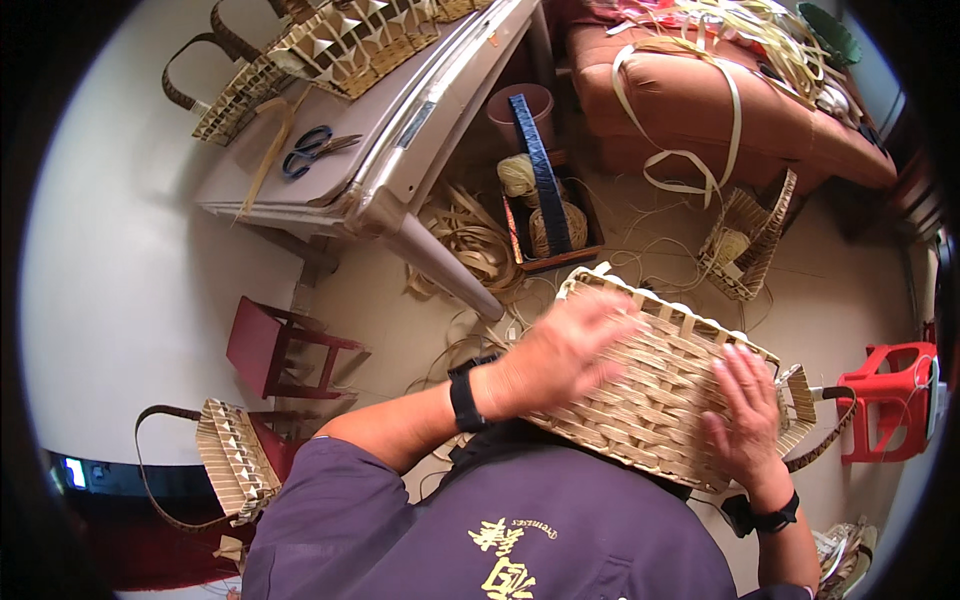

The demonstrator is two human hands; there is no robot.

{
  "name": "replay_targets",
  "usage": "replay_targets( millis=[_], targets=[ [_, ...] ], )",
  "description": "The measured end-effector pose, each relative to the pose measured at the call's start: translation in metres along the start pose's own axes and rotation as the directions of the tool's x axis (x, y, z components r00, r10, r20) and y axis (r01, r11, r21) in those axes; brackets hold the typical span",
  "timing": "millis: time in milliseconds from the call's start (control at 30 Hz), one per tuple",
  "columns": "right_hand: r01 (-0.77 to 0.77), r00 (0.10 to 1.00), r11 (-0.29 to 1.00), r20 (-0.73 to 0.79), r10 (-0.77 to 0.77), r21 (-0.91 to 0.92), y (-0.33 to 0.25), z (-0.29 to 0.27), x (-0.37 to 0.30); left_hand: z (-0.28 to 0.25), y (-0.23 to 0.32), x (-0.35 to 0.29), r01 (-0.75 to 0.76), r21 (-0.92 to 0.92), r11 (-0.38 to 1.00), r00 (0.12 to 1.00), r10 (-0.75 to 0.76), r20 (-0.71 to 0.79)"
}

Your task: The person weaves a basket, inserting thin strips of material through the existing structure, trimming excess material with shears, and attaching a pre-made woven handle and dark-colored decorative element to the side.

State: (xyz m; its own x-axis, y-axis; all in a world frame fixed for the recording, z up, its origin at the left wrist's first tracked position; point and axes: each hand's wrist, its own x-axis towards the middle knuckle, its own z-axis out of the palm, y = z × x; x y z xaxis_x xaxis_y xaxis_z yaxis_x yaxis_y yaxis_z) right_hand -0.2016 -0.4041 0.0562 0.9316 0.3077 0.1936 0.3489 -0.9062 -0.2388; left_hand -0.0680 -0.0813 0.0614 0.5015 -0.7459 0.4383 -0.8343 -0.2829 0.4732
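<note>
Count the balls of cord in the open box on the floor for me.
2: a pale ball at the far left of the box, and a tan ball nearer. A blue strip crosses over them, so more may be hidden.

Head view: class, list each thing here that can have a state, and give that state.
Woven basket: broad woven side facing up
Left hand: blurred, over the basket, contact unclear
Right hand: resting on the basket, fingers extended
Scissors: lying on the table
Box: open-topped, holding twine balls
Red stool: upright
Pale strips: loosely heaped on the floor
</note>
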Motion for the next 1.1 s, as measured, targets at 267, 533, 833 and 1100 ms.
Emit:
replay_targets(
  millis=[267, 533, 833, 1100],
  targets=[
    [-0.218, 0.962, 0.971, -0.146, 0.231, 0.101, 0.029, 0.025, -0.034, 0.015, -0.091, 0.005, 0.593, -0.428, 0.682, 0.751, -0.660, -0.012],
    [-0.235, 0.966, 0.967, -0.085, 0.243, 0.097, 0.024, 0.026, -0.033, 0.029, -0.091, -0.004, 0.524, -0.610, 0.595, 0.759, -0.650, 0.018],
    [-0.211, 0.954, 0.972, -0.194, 0.227, 0.101, 0.014, 0.030, -0.051, 0.022, -0.073, -0.032, 0.507, -0.670, 0.542, 0.760, -0.648, 0.051],
    [-0.322, 0.783, 0.570, -0.126, 0.609, 0.756, 0.054, 0.029, -0.060, -0.028, -0.049, -0.013, 0.389, -0.168, 0.906, 0.854, -0.423, -0.302]
  ],
)
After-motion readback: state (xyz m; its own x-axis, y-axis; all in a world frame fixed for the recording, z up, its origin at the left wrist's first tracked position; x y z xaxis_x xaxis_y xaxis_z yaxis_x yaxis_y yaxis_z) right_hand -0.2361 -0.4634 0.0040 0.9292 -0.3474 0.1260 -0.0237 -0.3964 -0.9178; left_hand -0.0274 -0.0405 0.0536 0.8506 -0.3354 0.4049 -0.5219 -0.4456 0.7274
